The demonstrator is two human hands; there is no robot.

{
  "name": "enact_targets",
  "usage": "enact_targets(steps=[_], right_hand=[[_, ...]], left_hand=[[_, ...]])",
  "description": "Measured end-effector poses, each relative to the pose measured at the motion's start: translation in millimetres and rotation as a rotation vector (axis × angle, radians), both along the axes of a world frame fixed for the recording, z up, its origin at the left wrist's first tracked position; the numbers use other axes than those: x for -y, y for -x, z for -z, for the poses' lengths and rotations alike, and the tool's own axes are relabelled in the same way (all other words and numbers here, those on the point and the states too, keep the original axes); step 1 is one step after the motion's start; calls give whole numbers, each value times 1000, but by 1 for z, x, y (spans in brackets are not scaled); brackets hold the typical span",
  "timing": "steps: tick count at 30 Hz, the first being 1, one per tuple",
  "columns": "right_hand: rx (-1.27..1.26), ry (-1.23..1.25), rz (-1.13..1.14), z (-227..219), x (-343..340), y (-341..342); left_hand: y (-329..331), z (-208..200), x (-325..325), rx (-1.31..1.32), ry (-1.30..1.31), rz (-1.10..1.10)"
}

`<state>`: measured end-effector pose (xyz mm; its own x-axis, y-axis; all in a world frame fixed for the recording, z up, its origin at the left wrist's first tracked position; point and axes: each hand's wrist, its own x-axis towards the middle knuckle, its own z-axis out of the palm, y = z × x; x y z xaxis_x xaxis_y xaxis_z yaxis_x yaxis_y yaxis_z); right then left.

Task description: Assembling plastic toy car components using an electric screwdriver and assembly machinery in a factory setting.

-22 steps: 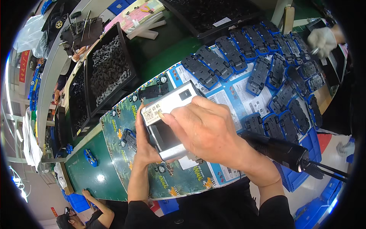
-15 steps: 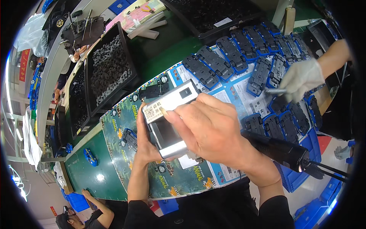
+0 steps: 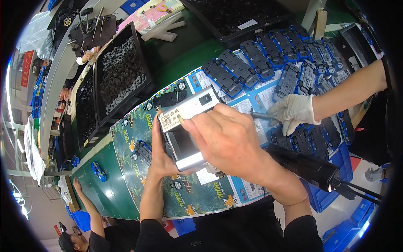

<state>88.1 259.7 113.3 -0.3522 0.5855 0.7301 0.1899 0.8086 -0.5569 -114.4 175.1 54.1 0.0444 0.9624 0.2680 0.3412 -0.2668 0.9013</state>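
Observation:
A silver box-shaped device (image 3: 191, 103), with a white label and a dark recessed window (image 3: 183, 143), is held over the patterned sheet in front of me. My left hand (image 3: 159, 157) wraps its left side, thumb upright along the edge. My right hand (image 3: 228, 140) lies across its right side, fingers curled and thumb by the label; its fingertips are partly hidden. A black cylindrical tool with cables (image 3: 308, 167) sits beneath my right forearm. To the left of the device, a small dark car chassis (image 3: 142, 152) rests on the sheet.
Rows of blue-edged toy car chassis (image 3: 260, 61) cover the right side. A co-worker's gloved hand (image 3: 296, 111) reaches in there with a grey ribbed rod (image 3: 264, 116). Black bins of small parts (image 3: 145, 90) stand at the far left. A blue toy car (image 3: 98, 171) sits on the green table.
The co-worker's gloved hand has moved left and nearer to my right hand with the rod. At lower left, another person's arm has reached farther over the table. My hands have barely moved.

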Motion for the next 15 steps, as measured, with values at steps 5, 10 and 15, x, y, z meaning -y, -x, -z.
enact_targets(steps=[5,10,15], right_hand=[[26,-21,11,-5,1,-7],[3,-5,18,-1,1,-1],[20,20,44,2,1,5]], left_hand=[[-1,-4,-3,-16,1,12],[-1,-4,0,13,15,-16],[0,0,-2,36,27,-8]])
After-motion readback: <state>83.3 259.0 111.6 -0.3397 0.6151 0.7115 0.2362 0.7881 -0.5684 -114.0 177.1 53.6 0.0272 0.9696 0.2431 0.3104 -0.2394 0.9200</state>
